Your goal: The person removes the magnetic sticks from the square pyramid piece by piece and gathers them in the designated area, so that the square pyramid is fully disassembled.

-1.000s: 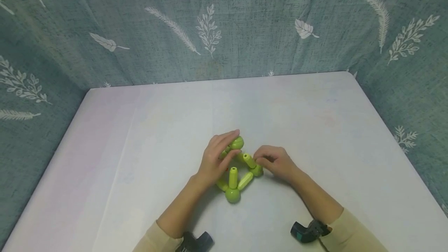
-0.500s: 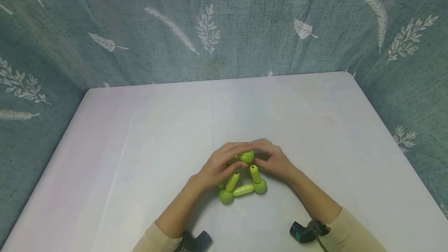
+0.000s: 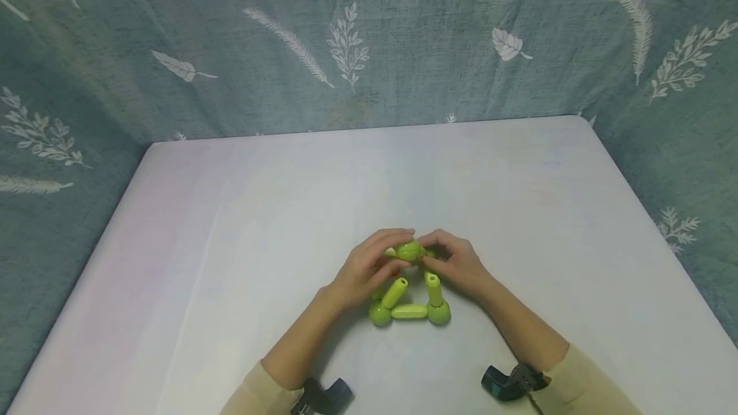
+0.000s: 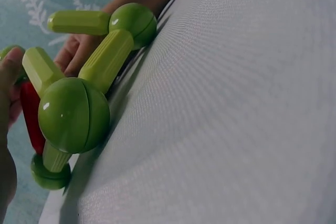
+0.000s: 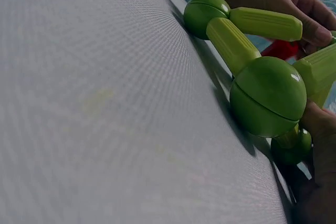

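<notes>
A ball-and-stick construction toy of green balls and lighter green sticks stands on the table between the hands. Its near side has a left ball (image 3: 379, 313), a right ball (image 3: 439, 312) and a stick (image 3: 409, 311) joining them. From each of these balls another stick rises at a tilt, its upper end free. My left hand (image 3: 364, 269) holds the raised top ball (image 3: 407, 250) between fingers and thumb. On that ball's right side, my right hand (image 3: 459, 264) pinches a green stick, mostly hidden by the fingers. A red stick (image 4: 32, 116) shows behind, in the left wrist view.
The white table (image 3: 277, 223) extends around the toy on all sides. Patterned teal cloth (image 3: 403, 43) hangs behind it and along both sides. Each forearm wears a dark wrist camera (image 3: 328, 396) near the sleeve.
The toy has turned clockwise, so its near stick now lies level across the front. The top ball went right and slightly down in my left hand. My right hand moved from the right corner up beside it.
</notes>
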A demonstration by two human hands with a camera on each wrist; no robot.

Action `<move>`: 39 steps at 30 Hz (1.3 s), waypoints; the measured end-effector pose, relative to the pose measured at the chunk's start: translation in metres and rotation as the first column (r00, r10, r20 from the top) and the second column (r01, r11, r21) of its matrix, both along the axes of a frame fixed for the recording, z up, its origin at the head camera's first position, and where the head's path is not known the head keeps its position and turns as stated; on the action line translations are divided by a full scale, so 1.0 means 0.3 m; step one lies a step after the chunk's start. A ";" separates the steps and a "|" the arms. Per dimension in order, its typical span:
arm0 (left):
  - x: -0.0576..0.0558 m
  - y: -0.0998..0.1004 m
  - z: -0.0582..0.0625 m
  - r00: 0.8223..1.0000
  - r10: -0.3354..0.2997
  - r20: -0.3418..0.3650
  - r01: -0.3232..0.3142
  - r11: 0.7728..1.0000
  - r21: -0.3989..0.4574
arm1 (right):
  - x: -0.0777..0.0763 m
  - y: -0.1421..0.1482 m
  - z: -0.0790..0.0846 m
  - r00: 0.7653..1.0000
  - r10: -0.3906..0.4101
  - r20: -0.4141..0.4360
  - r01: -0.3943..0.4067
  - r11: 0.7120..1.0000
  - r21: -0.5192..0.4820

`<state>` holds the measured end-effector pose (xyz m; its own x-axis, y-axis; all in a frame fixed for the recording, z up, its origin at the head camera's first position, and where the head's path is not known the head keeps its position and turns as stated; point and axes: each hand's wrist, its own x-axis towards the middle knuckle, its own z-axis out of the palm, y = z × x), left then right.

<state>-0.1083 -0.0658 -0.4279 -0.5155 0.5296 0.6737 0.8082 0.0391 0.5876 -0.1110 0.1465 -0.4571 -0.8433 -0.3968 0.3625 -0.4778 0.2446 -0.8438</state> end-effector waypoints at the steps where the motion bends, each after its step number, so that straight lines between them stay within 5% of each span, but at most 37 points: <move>1: 0.001 -0.002 0.000 1.000 0.017 -0.017 -0.016 1.000 0.010 | -0.002 0.000 0.004 1.000 0.002 0.011 -0.002 1.000 -0.003; 5: -0.004 -0.020 0.019 0.978 0.180 -0.110 -0.163 0.976 0.147 | -0.011 0.001 0.013 0.998 -0.006 0.061 0.007 1.000 -0.014; 10: -0.023 -0.071 0.072 0.918 0.388 -0.079 -0.343 0.879 0.330 | -0.016 0.008 0.013 0.990 -0.023 0.139 0.026 0.999 -0.020; 17: -0.050 -0.147 0.106 0.876 0.481 0.018 -0.469 0.844 0.262 | -0.012 0.010 0.012 0.979 -0.039 0.199 0.047 0.998 -0.033; 20: -0.071 -0.190 0.096 0.844 0.527 0.104 -0.535 0.811 0.238 | -0.016 0.003 0.014 0.980 -0.045 0.194 0.056 0.997 -0.050; 24: -0.087 -0.266 0.072 0.759 0.588 0.280 -0.644 0.740 0.193 | -0.020 -0.012 0.013 0.976 -0.042 0.214 0.061 0.995 -0.083; 27: -0.098 -0.314 0.051 0.660 0.626 0.415 -0.719 0.686 0.109 | -0.016 -0.017 0.008 0.971 -0.050 0.234 0.071 0.994 -0.081; 31: -0.145 -0.348 0.025 0.535 0.671 0.513 -0.759 0.649 -0.058 | -0.009 -0.010 -0.001 0.971 -0.085 0.224 0.101 0.993 -0.062; 35: -0.216 -0.371 0.009 0.484 0.668 0.566 -0.732 0.663 -0.156 | -0.010 -0.005 0.001 0.971 -0.091 0.222 0.110 0.991 -0.075; 39: -0.269 -0.400 -0.011 0.466 0.642 0.609 -0.690 0.695 -0.204 | -0.009 -0.002 0.005 0.965 -0.081 0.248 0.103 0.991 -0.080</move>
